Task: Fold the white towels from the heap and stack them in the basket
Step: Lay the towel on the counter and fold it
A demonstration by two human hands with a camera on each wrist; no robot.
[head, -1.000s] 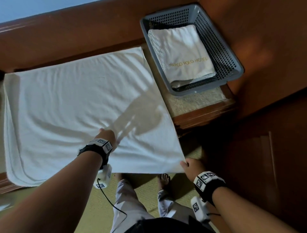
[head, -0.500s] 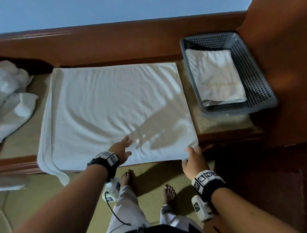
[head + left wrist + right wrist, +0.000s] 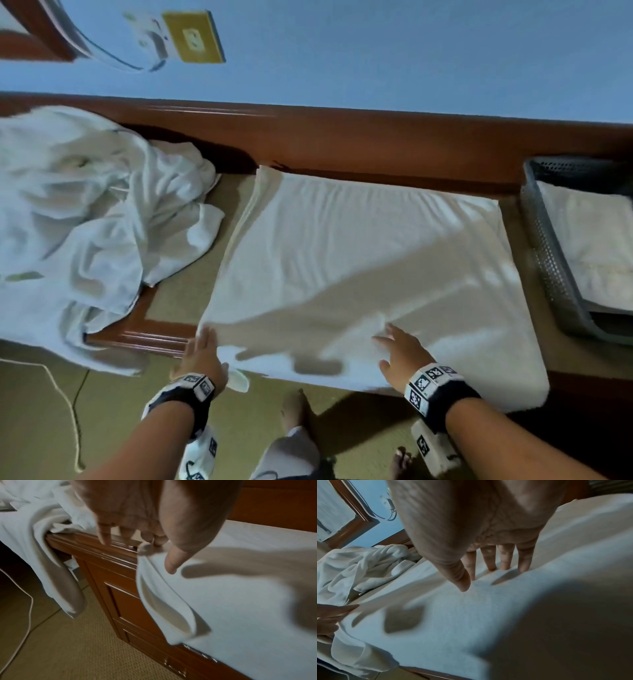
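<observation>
Lying flat on the wooden cabinet top [image 3: 144,337], the half-folded white towel [image 3: 359,260] fills the centre of the head view. The left hand [image 3: 202,356], fingers straight, touches its 8 o'clock corner; the right hand [image 3: 399,353], fingers spread, presses its near edge at 5 o'clock. Neither grasps anything. The heap of crumpled white towels [image 3: 85,212] lies at 9 o'clock; the grey perforated plastic basket [image 3: 548,260], holding one folded white towel [image 3: 589,240], sits at 3 o'clock.
</observation>
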